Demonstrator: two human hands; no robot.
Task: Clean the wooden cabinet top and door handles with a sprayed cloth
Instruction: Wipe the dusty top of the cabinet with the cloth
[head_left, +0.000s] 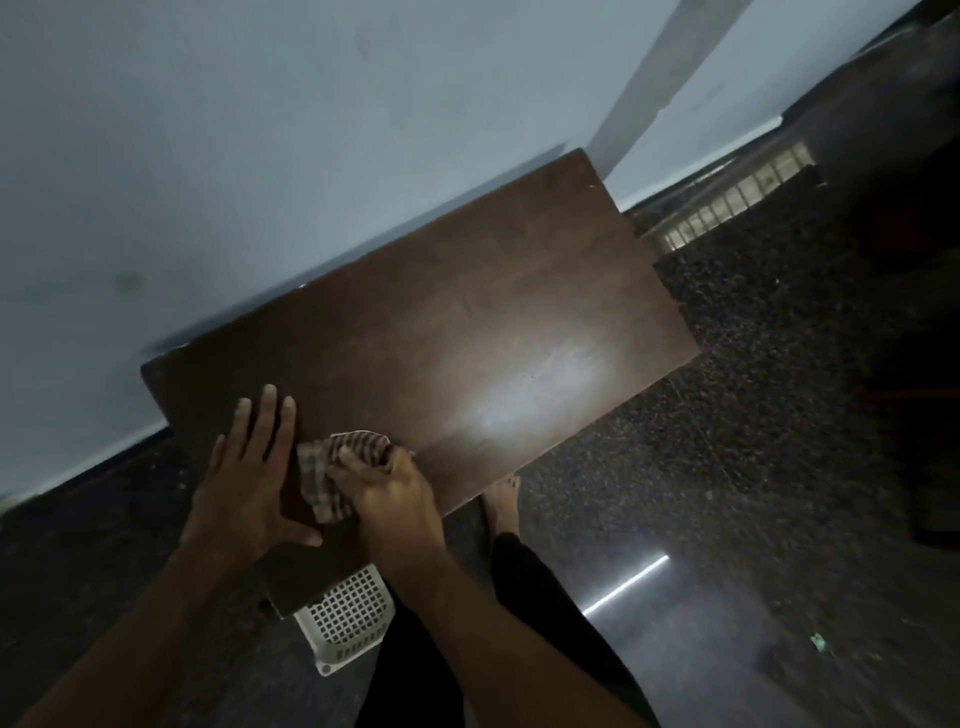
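I stand over the wooden cabinet top (441, 322), a dark brown worktop pushed against a pale blue-grey wall (234, 130), and the whole scene sits tilted in my view. My right hand (387, 491) presses a checked cloth (337, 467) onto the near left part of the worktop; its fingers (358, 462) are curled down and closed over the bunched fabric, gripping it against the wood. The cloth is crumpled, with a striped fold showing beyond my knuckles and a looser checked corner trailing toward my wrist. My left hand (249, 478) lies flat on the wood just beside the cloth, palm down, its fingers (265, 415) spread open and straight, holding nothing, the thumb reaching out below the fabric. A broad pale glare shines on the worktop to the right of the cloth. Below the near edge of the cabinet, a white plastic basket (345, 618) with a square grid pattern rests on the dark speckled floor (753, 415), partly hidden by the worktop and my right forearm. My bare foot (501, 501) shows on the floor beneath the right side of the worktop, with a dark trouser leg (550, 618) above it. The door handles are out of my sight from this angle. A bright streak of reflected light crosses the polished floor to my right.
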